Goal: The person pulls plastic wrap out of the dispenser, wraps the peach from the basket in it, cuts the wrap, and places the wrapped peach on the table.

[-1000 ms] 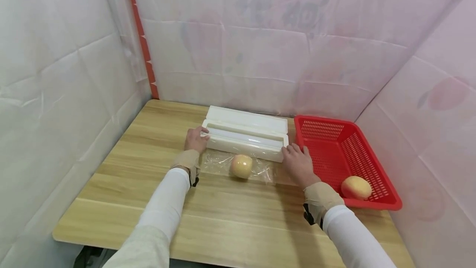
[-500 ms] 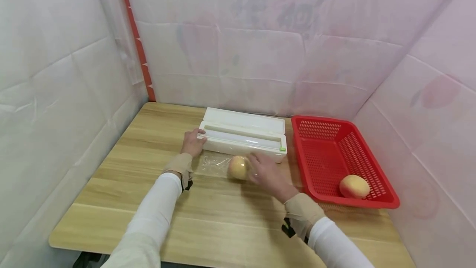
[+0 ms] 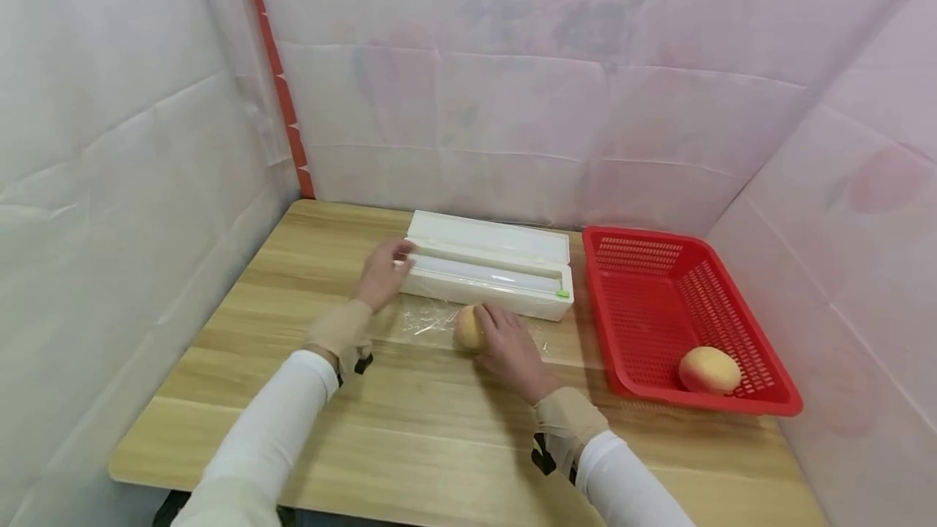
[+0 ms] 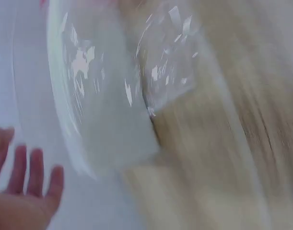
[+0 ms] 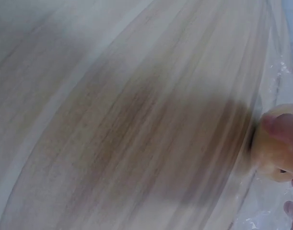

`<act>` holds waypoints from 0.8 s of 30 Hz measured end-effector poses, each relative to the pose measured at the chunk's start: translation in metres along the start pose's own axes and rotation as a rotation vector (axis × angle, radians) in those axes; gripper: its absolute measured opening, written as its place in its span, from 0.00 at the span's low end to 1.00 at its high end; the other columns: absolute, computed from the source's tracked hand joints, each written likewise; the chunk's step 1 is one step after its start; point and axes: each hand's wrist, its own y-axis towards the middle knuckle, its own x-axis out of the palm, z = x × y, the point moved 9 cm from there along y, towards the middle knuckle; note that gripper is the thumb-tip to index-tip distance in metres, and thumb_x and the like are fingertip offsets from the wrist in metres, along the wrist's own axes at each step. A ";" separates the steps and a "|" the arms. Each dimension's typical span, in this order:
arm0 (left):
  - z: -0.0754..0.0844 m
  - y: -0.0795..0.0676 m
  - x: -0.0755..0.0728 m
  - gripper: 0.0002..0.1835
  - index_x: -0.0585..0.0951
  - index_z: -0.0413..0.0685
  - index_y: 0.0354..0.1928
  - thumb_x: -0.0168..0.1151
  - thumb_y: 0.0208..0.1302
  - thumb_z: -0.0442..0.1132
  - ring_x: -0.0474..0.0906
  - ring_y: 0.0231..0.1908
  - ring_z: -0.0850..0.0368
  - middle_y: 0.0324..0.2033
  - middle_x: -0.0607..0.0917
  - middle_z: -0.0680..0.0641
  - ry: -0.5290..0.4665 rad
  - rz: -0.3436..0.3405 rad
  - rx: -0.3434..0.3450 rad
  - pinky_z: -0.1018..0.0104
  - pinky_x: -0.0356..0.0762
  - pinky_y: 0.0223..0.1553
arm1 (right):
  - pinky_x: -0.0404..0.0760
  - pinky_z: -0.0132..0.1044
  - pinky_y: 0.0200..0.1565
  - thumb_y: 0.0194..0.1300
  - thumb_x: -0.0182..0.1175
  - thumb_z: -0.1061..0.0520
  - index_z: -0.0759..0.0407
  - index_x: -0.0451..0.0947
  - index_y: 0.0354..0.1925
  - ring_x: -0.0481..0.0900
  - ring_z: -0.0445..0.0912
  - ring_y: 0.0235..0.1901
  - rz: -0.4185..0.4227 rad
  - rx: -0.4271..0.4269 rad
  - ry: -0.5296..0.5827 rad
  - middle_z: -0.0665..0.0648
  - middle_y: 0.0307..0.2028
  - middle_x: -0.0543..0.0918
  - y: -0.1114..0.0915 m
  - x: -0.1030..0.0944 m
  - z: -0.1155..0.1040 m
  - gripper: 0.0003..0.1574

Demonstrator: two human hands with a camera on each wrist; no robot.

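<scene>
A yellow peach with a red blush sits on a sheet of clear cling film that lies on the table in front of a white film dispenser box. My right hand grips the peach from its right side. In the right wrist view, a thumb and fingertips show on the peach. My left hand is at the left end of the box, fingers loosely bent and holding nothing; in the left wrist view, the hand has its fingers spread apart from the box.
The box lid stands open at the back, and a green slider sits at the box's right end. A red plastic basket to the right holds another peach. White sheeting encloses the wooden table.
My right hand has left the box's right end, moved left and taken hold of the peach. My left hand has come off the box's left end.
</scene>
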 end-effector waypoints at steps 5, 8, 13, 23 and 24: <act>0.054 -0.045 0.069 0.26 0.76 0.38 0.59 0.70 0.59 0.35 0.77 0.56 0.44 0.54 0.81 0.39 0.344 -0.196 0.494 0.52 0.76 0.60 | 0.76 0.55 0.59 0.42 0.77 0.63 0.63 0.69 0.61 0.77 0.60 0.56 0.055 -0.012 -0.070 0.65 0.57 0.78 0.002 -0.002 0.003 0.47; 0.058 -0.067 0.097 0.37 0.74 0.36 0.61 0.77 0.51 0.44 0.76 0.57 0.44 0.55 0.79 0.39 0.520 -0.186 0.635 0.53 0.76 0.61 | 0.77 0.56 0.57 0.46 0.78 0.57 0.63 0.70 0.61 0.77 0.60 0.56 0.056 -0.001 -0.059 0.64 0.56 0.78 0.001 -0.003 0.001 0.45; 0.049 -0.079 0.110 0.45 0.73 0.39 0.62 0.80 0.43 0.54 0.76 0.57 0.47 0.55 0.79 0.43 0.652 -0.103 0.611 0.53 0.75 0.61 | 0.78 0.58 0.54 0.45 0.79 0.53 0.62 0.71 0.60 0.79 0.61 0.53 0.047 -0.007 0.018 0.63 0.53 0.80 -0.003 -0.006 -0.005 0.46; 0.045 -0.081 0.109 0.36 0.76 0.43 0.58 0.77 0.50 0.53 0.78 0.52 0.50 0.50 0.82 0.45 0.658 -0.092 0.579 0.55 0.76 0.59 | 0.80 0.54 0.55 0.41 0.81 0.55 0.64 0.69 0.59 0.81 0.59 0.52 -0.009 0.013 0.041 0.64 0.52 0.81 -0.008 -0.008 -0.008 0.49; 0.046 -0.082 0.109 0.34 0.77 0.43 0.56 0.76 0.50 0.53 0.78 0.51 0.50 0.49 0.82 0.45 0.649 -0.093 0.584 0.56 0.77 0.58 | 0.81 0.53 0.54 0.40 0.81 0.54 0.65 0.69 0.59 0.81 0.58 0.51 -0.023 0.017 0.041 0.65 0.51 0.82 -0.008 -0.008 -0.007 0.49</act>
